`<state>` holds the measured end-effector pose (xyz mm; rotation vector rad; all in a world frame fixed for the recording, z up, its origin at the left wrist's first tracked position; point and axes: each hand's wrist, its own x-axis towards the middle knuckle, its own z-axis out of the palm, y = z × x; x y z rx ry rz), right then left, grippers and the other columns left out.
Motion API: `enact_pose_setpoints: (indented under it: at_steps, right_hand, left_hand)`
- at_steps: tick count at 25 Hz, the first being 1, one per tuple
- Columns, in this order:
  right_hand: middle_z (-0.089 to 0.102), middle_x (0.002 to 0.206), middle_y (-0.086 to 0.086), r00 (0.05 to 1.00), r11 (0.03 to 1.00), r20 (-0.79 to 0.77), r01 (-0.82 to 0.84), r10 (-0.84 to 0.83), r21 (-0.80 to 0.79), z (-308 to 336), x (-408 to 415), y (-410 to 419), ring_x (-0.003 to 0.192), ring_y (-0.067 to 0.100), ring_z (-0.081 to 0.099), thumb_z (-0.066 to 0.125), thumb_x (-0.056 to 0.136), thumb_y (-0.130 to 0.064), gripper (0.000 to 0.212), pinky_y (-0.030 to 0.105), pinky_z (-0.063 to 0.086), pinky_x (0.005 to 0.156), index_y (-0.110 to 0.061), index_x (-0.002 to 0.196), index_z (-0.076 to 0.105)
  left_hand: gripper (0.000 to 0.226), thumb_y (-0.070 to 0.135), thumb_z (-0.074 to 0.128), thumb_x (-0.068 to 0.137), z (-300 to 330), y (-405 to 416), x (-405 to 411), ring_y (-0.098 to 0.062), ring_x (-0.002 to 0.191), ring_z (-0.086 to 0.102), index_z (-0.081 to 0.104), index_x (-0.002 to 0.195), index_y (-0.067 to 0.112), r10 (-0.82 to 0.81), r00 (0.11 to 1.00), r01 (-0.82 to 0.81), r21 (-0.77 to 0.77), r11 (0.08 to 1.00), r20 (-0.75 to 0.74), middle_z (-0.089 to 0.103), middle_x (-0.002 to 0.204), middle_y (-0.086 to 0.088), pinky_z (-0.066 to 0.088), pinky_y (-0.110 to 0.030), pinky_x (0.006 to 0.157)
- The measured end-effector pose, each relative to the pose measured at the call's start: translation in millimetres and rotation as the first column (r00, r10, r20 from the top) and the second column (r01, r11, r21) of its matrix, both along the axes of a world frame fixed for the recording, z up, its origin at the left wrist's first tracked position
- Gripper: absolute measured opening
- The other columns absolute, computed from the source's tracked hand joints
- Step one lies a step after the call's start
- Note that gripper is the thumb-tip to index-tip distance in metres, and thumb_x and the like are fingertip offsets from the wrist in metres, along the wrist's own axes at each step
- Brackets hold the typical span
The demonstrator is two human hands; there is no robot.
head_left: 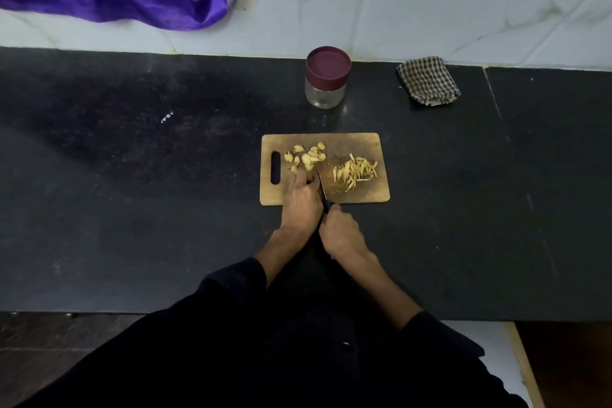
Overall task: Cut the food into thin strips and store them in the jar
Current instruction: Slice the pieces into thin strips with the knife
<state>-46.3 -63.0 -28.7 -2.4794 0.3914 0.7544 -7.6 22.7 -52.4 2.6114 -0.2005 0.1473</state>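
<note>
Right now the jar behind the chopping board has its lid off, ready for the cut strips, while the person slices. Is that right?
Not quite. In the head view the jar still has its maroon lid on. The rest holds: it stands behind the chopping board, where the cut strips lie and the person slices.

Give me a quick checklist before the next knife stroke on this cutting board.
1. Right hand grips the knife: ok.
2. Left hand steadies a slice beside the blade: ok.
3. Left fingertips clear of the edge: cannot tell, they sit very close.
4. Uncut slices remain on the cutting board: ok.
5. Cut strips piled apart, right of the blade: ok.
6. Jar open for storing: not ok, lid on.
</note>
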Motion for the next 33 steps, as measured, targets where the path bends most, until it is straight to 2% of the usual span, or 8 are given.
enact_pose_setpoints:
  at_steps: [4,9,11,14,19,24,29,33]
  right_hand:
    - [0.059,0.123,0.02,1.0,1.0,0.002,-0.009,0.009,0.005,1,-2,-1,0.109,0.038,0.06,0.041,0.102,-0.019,0.03,0.048,0.052,0.088,-0.002,0.125,0.047]
    - [0.063,0.115,0.017,0.998,0.999,0.047,0.046,-0.046,-0.013,2,-3,-14,0.098,0.035,0.066,0.038,0.104,-0.029,0.032,0.047,0.055,0.084,-0.005,0.121,0.049]
    - [0.064,0.11,0.016,0.996,0.998,0.065,0.068,-0.068,-0.01,4,-3,-20,0.093,0.034,0.068,0.038,0.105,-0.033,0.033,0.049,0.056,0.083,-0.006,0.119,0.05]
    - [0.064,0.106,0.015,0.996,0.999,0.084,0.039,-0.041,0.028,5,-6,-16,0.088,0.034,0.069,0.038,0.105,-0.034,0.031,0.05,0.057,0.08,-0.008,0.116,0.051]
    - [0.064,0.106,0.016,0.996,0.997,0.067,-0.067,0.063,0.049,4,-11,-3,0.089,0.034,0.068,0.039,0.105,-0.032,0.029,0.05,0.057,0.078,-0.007,0.114,0.05]
    - [0.065,0.108,0.016,0.998,1.0,0.056,-0.013,0.012,0.01,5,-8,-17,0.093,0.034,0.067,0.038,0.105,-0.034,0.032,0.049,0.056,0.081,-0.007,0.117,0.051]
    - [0.066,0.093,0.012,0.993,0.995,0.095,0.061,-0.068,0.083,10,-3,-28,0.075,0.029,0.07,0.039,0.104,-0.037,0.029,0.047,0.059,0.071,-0.012,0.113,0.05]
    - [0.066,0.088,0.01,0.994,0.992,0.099,0.038,-0.05,0.124,14,-3,-25,0.057,0.022,0.065,0.038,0.105,-0.036,0.023,0.034,0.054,0.052,-0.016,0.111,0.047]
  left_hand:
    - [0.033,-0.009,0.049,0.081,7,0,-2,-0.031,0.107,0.049,0.064,0.109,-0.002,-0.019,0.997,0.024,0.066,0.998,-0.075,0.053,0.114,-0.019,0.042,-0.039,0.097]
    - [0.035,0.001,0.045,0.088,10,-2,-3,-0.031,0.122,0.039,0.059,0.12,0.005,-0.002,0.994,0.021,0.186,0.982,-0.105,0.046,0.128,-0.016,0.024,-0.036,0.11]
    - [0.033,-0.002,0.047,0.087,7,0,-3,-0.031,0.117,0.045,0.063,0.115,0.003,-0.003,0.996,0.011,0.095,0.995,-0.086,0.049,0.125,-0.017,0.034,-0.036,0.105]
    - [0.037,-0.008,0.049,0.086,2,10,2,-0.028,0.102,0.058,0.063,0.119,0.001,0.023,0.986,-0.056,-0.198,0.979,-0.164,0.056,0.122,-0.017,0.048,-0.035,0.094]
    - [0.037,-0.007,0.05,0.087,3,17,3,-0.019,0.103,0.059,0.063,0.12,0.004,0.129,0.957,-0.228,-0.394,0.891,-0.261,0.054,0.125,-0.011,0.04,-0.008,0.087]
    - [0.032,-0.006,0.052,0.088,1,17,1,-0.011,0.1,0.056,0.064,0.118,0.001,0.144,0.955,-0.239,-0.381,0.893,-0.261,0.056,0.121,-0.008,0.037,-0.006,0.089]
    - [0.027,-0.003,0.056,0.088,-2,16,1,-0.014,0.098,0.06,0.066,0.112,0.005,0.119,0.972,-0.19,-0.383,0.904,-0.202,0.059,0.112,-0.007,0.049,-0.021,0.09]
    - [0.03,0.003,0.061,0.088,8,24,11,-0.008,0.087,0.055,0.058,0.117,0.006,0.235,0.954,-0.291,-0.389,0.874,-0.185,0.056,0.106,-0.002,0.04,-0.003,0.073]
